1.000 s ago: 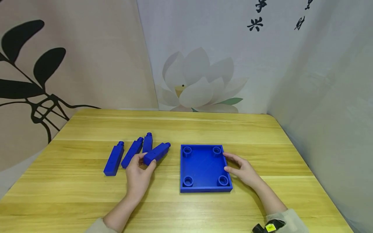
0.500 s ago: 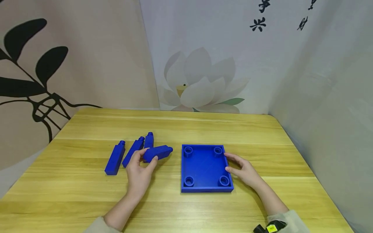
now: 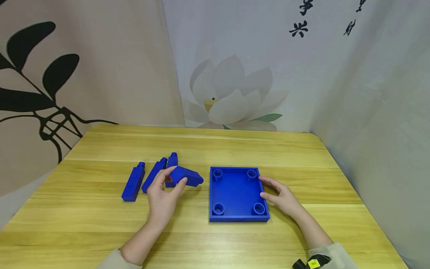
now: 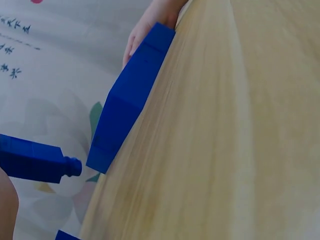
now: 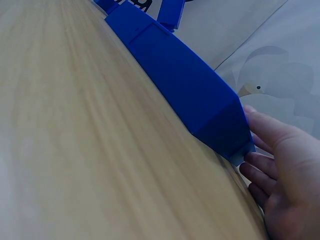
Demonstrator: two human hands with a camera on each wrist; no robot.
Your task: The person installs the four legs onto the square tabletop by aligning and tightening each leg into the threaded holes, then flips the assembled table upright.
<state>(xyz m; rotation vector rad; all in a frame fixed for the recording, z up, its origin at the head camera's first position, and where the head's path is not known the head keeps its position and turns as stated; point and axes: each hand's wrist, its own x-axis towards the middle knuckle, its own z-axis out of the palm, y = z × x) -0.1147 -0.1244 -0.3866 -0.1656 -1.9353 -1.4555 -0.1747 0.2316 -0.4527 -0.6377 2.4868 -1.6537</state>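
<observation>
Three loose blocks (image 3: 133,183) lie on the table (image 3: 100,239) in my head view, left of the blue tray (image 3: 239,219). A fourth, the held block (image 3: 188,175), is raised between them and the tray, pinched by the thumb and fingers of the left hand (image 3: 162,198). A second ago its knob (image 3: 201,181) slanted toward the table's far side; now I see it swung round, pointing right and slightly down in the frame. I read that as a turn toward the tray's sockets (image 3: 218,209), all four unfilled. The right hand (image 3: 282,198) has hold of nothing: thumb and fingers stay parted, tips at the tray's right wall.

From the left wrist, I get the knob facing the tray, apart from it.

From the right wrist, relaxed fingers touch the tray's end; how firmly, I can't tell.
</observation>
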